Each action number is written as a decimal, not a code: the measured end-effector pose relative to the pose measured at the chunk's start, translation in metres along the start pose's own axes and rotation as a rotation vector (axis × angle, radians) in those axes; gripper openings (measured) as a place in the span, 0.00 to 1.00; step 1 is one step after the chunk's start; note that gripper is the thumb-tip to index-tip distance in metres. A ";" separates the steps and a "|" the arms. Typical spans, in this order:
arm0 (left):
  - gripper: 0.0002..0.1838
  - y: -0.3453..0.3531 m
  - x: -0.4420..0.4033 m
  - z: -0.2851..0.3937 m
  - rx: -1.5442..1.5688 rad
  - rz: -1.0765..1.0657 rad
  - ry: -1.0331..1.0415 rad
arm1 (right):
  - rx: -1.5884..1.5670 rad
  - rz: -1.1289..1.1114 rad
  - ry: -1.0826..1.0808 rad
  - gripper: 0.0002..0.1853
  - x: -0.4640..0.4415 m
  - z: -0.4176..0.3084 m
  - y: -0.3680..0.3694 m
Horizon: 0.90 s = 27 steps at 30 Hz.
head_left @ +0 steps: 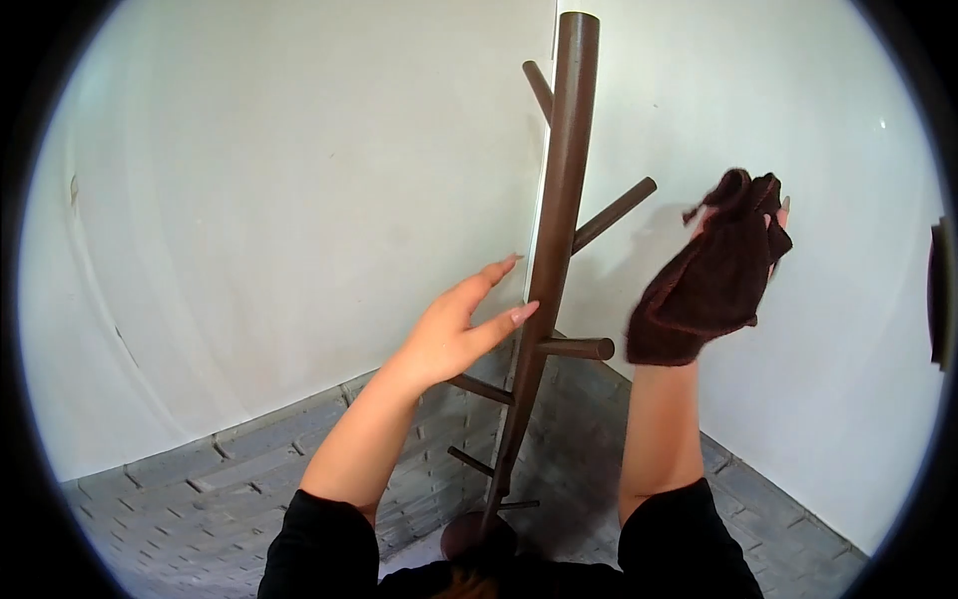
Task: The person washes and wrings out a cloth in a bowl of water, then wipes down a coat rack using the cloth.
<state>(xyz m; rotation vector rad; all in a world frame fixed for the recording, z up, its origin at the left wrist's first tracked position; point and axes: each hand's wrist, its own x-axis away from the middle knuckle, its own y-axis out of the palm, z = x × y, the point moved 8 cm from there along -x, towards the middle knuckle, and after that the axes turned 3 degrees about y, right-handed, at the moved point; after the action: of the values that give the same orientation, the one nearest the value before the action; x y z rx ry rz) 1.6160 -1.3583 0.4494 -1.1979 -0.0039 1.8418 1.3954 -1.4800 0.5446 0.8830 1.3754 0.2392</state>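
A dark brown coat rack (pixel 567 150) stands upright in front of me, with short round pegs sticking out on several sides. My left hand (pixel 454 329) is beside the pole, thumb and fingers apart and holding nothing. Its thumb tip overlaps the pole's edge; whether they touch I cannot tell. Raised to the right of the rack, my right hand (pixel 785 208) holds a dark brown cloth (pixel 704 290) with stitched edges and a small loop at its top. The cloth hangs over the palm and wrist, hiding most of that hand.
Pale walls (pixel 299 200) meet in a corner behind the rack. Their lower part is grey with a brick pattern (pixel 239 489). A peg (pixel 617 213) juts toward the cloth, and a lower peg (pixel 579 347) points right. A dark object (pixel 938 295) is at the right edge.
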 end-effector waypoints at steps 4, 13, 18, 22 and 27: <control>0.29 -0.046 0.012 0.036 -0.126 0.213 0.247 | 0.056 0.115 0.133 0.14 0.006 0.016 -0.019; 0.26 -0.176 0.160 0.185 -0.690 0.717 0.795 | 0.222 0.016 0.310 0.09 0.014 0.069 -0.094; 0.27 -0.163 0.184 0.164 -0.719 0.534 0.599 | 0.224 0.034 0.372 0.08 0.016 0.078 -0.095; 0.27 -0.153 0.184 0.156 -0.703 0.452 0.518 | 0.123 -0.063 0.345 0.08 0.017 0.082 -0.080; 0.28 -0.142 0.188 0.158 -0.716 0.406 0.461 | 0.022 -0.011 0.317 0.15 0.022 0.088 -0.074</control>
<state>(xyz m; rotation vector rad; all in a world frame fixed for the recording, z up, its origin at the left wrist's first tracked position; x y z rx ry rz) 1.5753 -1.0778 0.4600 -2.2438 -0.1869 1.9166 1.4561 -1.5512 0.4737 0.8811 1.6784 0.3677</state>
